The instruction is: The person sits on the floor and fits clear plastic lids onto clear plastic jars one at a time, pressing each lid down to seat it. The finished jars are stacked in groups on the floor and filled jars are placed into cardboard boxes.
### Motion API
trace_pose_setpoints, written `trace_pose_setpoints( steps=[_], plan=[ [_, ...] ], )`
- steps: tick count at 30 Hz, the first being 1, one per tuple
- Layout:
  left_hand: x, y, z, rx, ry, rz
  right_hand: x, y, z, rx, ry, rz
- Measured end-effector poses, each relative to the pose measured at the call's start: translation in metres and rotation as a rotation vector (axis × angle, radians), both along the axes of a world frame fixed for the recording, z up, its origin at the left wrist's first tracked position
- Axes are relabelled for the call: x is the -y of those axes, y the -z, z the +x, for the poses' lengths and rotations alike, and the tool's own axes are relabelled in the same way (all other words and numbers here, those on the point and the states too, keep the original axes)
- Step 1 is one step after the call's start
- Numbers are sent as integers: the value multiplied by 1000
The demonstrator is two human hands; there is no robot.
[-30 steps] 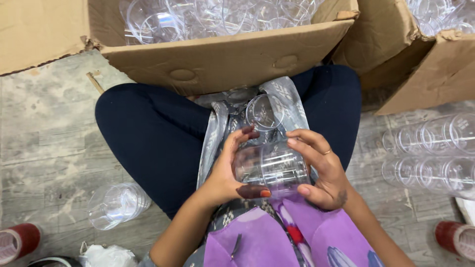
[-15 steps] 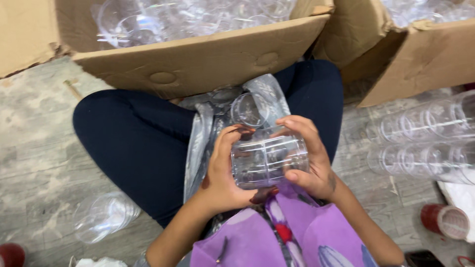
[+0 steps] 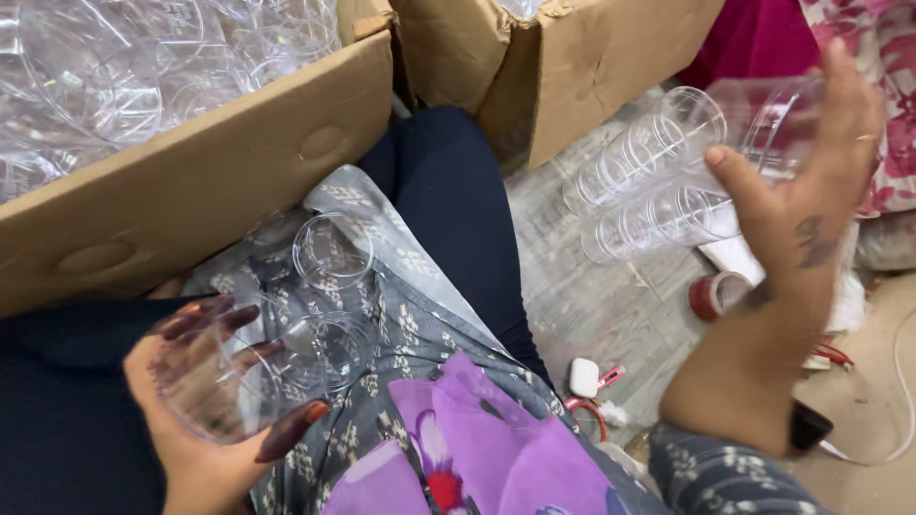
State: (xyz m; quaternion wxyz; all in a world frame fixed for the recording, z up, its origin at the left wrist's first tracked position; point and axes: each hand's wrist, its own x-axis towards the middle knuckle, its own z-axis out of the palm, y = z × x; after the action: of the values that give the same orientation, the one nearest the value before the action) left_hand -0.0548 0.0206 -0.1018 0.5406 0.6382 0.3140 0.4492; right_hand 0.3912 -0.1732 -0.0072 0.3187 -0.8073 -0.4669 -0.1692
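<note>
One clear cup (image 3: 229, 381) within left fingers (image 3: 205, 319)

Two brown cardboard boxes (image 3: 229, 181) (image 3: 572, 76) sit on the floor, and the near one is full of clear plastic cups (image 3: 114, 76). More clear cups lie in rows (image 3: 639, 191) on the gray floor (image 3: 592, 305). A roll of red tape (image 3: 714, 296) is near them. A small white case (image 3: 584, 377) lies close by. Pink flowery cloth (image 3: 878, 57) is in the corner.
</note>
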Motion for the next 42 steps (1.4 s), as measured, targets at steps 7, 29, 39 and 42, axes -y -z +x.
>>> trace_pose_setpoints(
  steps=[7, 29, 39, 42],
  plan=[
    [2, 6, 4, 51, 127, 3, 14, -24, 26, 364, 262, -406],
    [-37, 25, -45, 628, -234, -438, -120, 155, -53, -82, 40, -815],
    [-22, 41, -16, 639, -235, -951, -227, 128, -197, 294, -1005, -476],
    [-14, 44, -16, 603, -239, -904, -223, 123, -197, 144, -931, -526]
  ],
)
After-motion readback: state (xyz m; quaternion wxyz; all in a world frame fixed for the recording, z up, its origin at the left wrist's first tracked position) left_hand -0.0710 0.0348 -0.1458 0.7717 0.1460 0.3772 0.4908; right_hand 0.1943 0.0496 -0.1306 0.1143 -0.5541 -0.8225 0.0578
